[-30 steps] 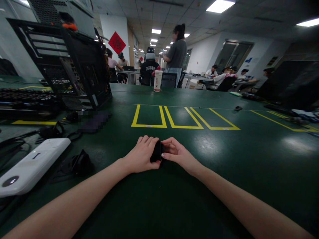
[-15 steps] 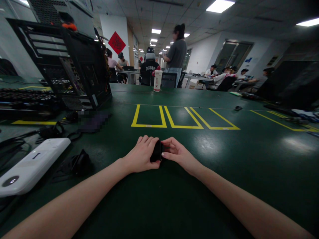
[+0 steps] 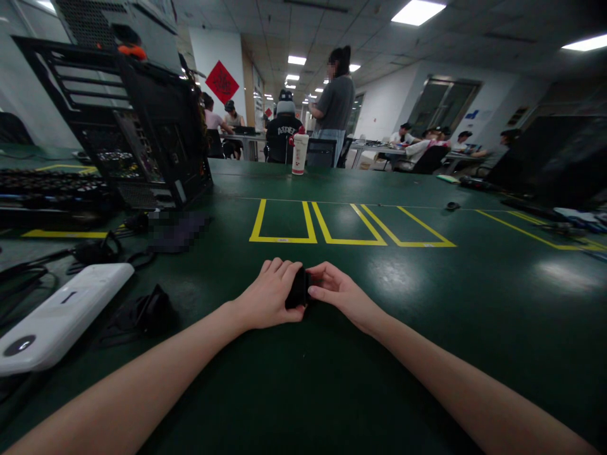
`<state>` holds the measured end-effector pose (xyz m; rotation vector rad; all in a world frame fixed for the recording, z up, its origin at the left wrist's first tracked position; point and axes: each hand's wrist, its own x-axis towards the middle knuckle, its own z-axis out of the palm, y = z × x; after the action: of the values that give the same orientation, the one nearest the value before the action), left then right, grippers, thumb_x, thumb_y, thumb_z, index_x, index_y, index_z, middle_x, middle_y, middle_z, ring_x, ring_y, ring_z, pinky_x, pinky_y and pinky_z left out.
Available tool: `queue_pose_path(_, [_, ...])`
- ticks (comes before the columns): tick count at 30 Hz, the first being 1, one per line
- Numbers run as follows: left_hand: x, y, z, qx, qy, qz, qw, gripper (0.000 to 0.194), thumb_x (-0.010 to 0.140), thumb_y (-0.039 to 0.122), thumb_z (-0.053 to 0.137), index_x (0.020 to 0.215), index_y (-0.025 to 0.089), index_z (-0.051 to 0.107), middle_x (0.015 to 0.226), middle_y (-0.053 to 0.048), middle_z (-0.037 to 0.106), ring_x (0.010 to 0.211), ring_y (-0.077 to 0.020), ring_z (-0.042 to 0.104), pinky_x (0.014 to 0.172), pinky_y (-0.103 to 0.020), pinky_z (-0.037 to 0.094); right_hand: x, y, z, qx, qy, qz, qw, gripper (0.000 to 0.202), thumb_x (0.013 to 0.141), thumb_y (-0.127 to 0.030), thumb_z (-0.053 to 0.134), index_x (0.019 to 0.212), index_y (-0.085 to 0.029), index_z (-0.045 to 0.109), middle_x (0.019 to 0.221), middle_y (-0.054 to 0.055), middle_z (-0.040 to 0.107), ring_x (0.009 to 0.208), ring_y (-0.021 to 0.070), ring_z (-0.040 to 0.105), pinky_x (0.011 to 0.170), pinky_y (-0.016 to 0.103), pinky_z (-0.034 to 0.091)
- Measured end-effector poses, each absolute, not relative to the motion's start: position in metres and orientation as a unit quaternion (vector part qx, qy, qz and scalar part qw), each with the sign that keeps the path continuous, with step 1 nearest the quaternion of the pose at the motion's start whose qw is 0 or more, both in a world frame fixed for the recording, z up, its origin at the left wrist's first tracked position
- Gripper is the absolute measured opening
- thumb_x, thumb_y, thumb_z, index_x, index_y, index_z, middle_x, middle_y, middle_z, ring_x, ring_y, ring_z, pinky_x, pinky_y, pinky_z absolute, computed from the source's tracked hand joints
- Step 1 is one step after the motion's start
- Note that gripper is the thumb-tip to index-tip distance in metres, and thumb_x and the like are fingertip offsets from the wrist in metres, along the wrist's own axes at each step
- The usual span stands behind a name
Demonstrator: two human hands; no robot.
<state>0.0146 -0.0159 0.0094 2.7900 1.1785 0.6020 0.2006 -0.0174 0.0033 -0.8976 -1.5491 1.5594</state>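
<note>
Black object: the small dark piece (image 3: 298,291) sits between the two hands at mid-width of the green table (image 3: 303,395), nearer me than the near corners of the yellow tape outlines (image 3: 355,241); I can't make out what it is.
Left hand: this hand (image 3: 268,297) wraps over the object from its left, fingers on top, thumb low at the near side, a firm-looking hold.
Right hand: this one (image 3: 342,296) comes in from the right, thumb and fingers narrowly apart at the object's right side; whether they pinch it, I can't tell.
Step in hand: close handling at that right side, I'd judge, the left steadying.
Next move: seems to call for a steady left hold and careful right fingertips.
Table's far edge: a tall cup (image 3: 300,155) stands near it, well apart from the hands.
</note>
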Motion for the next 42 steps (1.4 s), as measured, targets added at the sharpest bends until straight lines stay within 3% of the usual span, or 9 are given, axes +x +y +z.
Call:
queue_pose_path(3, [0.0144, -0.0161, 0.0099, 0.903, 0.383, 0.193, 0.026, 0.062, 0.07, 0.04, 0.056, 0.121, 0.011, 0.034, 0.105, -0.011, 0.05, 0.09, -0.024, 0.044, 0.08, -0.038, 0.036, 0.2013, -0.0173, 0.0029, -0.331, -0.605, 0.617, 0.379, 0.029, 0.069, -0.017, 0.065, 0.095, -0.021, 0.05, 0.1, 0.002, 0.054, 0.097, 0.0162, 0.054, 0.091, 0.038, 0.04])
queue_pose_path(10, [0.0137, -0.0146, 0.0093, 0.903, 0.38, 0.196, 0.031, 0.064, 0.07, 0.041, 0.056, 0.122, 0.012, 0.033, 0.108, -0.011, 0.05, 0.092, -0.024, 0.044, 0.082, -0.038, 0.035, 0.1987, -0.0202, 0.0056, -0.379, -0.607, 0.591, 0.374, 0.022, 0.076, -0.027, 0.057, 0.096, -0.022, 0.051, 0.099, 0.003, 0.054, 0.095, 0.017, 0.054, 0.083, 0.038, 0.044])
queue_pose_path(19, [0.0147, -0.0157, 0.0094, 0.904, 0.382, 0.19, 0.026, 0.063, 0.07, 0.041, 0.056, 0.121, 0.011, 0.034, 0.105, -0.011, 0.05, 0.09, -0.024, 0.044, 0.081, -0.038, 0.036, 0.2004, -0.0199, 0.0064, -0.342, -0.603, 0.617, 0.372, 0.031, 0.07, -0.015, 0.064, 0.096, -0.021, 0.049, 0.098, 0.001, 0.053, 0.098, 0.0163, 0.053, 0.09, 0.038, 0.041])
queue_pose_path(25, [0.0153, -0.0156, 0.0094, 0.903, 0.383, 0.192, 0.018, 0.064, 0.069, 0.04, 0.056, 0.121, 0.011, 0.034, 0.105, -0.011, 0.05, 0.09, -0.0247, 0.044, 0.081, -0.038, 0.036, 0.1983, -0.0196, 0.004, -0.368, -0.596, 0.6, 0.388, 0.018, 0.076, -0.026, 0.057, 0.093, -0.021, 0.051, 0.096, 0.003, 0.054, 0.093, 0.0157, 0.053, 0.082, 0.036, 0.044])
queue_pose_path(35, [0.0149, -0.0156, 0.0098, 0.903, 0.385, 0.188, 0.022, 0.063, 0.07, 0.041, 0.056, 0.121, 0.01, 0.034, 0.105, -0.011, 0.05, 0.09, -0.0243, 0.044, 0.08, -0.038, 0.036, 0.2006, -0.0195, 0.0054, -0.339, -0.605, 0.615, 0.375, 0.033, 0.068, -0.019, 0.066, 0.096, -0.021, 0.049, 0.099, 0.002, 0.054, 0.096, 0.0163, 0.053, 0.09, 0.039, 0.04])
queue_pose_path(42, [0.0144, -0.0159, 0.0107, 0.903, 0.382, 0.192, 0.033, 0.063, 0.07, 0.041, 0.056, 0.122, 0.012, 0.033, 0.108, -0.011, 0.05, 0.092, -0.0243, 0.044, 0.082, -0.038, 0.035, 0.1987, -0.0212, 0.007, -0.38, -0.598, 0.596, 0.378, 0.021, 0.077, -0.027, 0.056, 0.096, -0.021, 0.051, 0.097, 0.003, 0.054, 0.093, 0.016, 0.053, 0.082, 0.036, 0.045])
